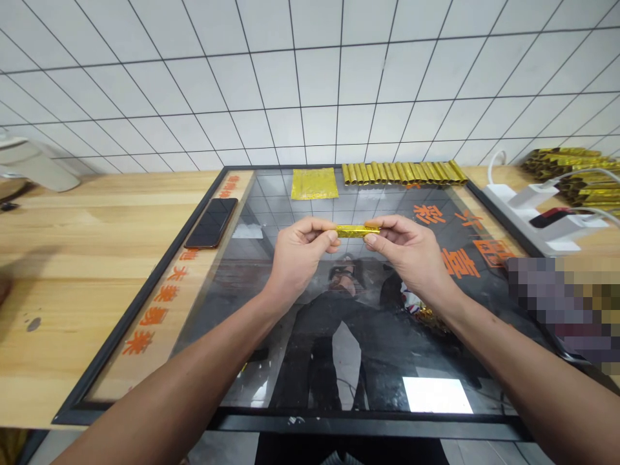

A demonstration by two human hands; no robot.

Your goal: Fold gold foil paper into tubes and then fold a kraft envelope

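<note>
A small roll of gold foil paper [356, 230] is held level above the glass panel [271, 303]. My left hand [299, 252] pinches its left end with thumb and fingers closed. The other end is pinched by my right hand [411, 248], also closed on it. Farther back on the glass lies a flat gold foil sheet [314, 183]. Beside that sheet, a row of several finished gold rolls [404, 172] lines the far edge.
The black-framed glass panel with orange characters lies on a wooden table [72, 258]. A black phone [212, 223] rests at the frame's left edge. A white power strip [533, 213] with cables and a pile of gold rolls [576, 171] sit at right. A white tiled wall stands behind.
</note>
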